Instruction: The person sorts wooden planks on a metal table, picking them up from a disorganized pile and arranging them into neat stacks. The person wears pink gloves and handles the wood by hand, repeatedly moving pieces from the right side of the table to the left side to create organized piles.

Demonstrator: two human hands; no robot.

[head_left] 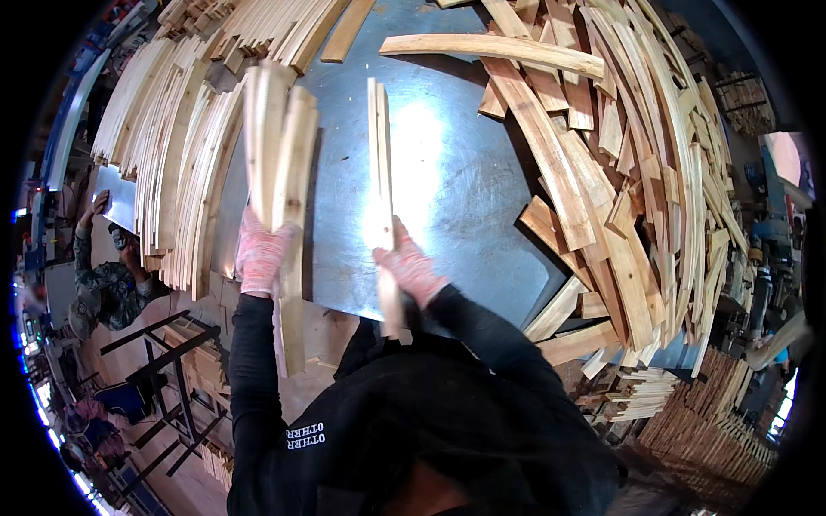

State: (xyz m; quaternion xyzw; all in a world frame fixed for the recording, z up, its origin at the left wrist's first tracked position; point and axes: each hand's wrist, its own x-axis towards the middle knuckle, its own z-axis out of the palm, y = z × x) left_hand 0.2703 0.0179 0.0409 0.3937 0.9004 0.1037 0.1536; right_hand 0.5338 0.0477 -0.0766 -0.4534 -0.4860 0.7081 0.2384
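Note:
My left hand (261,256), in a pink-and-white knit glove, is closed round a few long wooden strips (295,176) above the table's left part. The strips stand side by side and slightly fanned, their lower ends reaching past the table edge. My right hand (408,265), gloved alike, grips a narrower wooden slat (379,155) near its lower half. This slat points away from me over the metal tabletop (482,224), its near end close to my body. How many pieces the right hand holds is hard to make out.
Neat rows of wooden strips (163,146) lie along the left. A jumbled heap of curved boards (594,198) covers the right side, one long board (490,47) jutting across the back. A black metal frame (176,370) stands lower left. Another person (116,288) works beyond the left stack.

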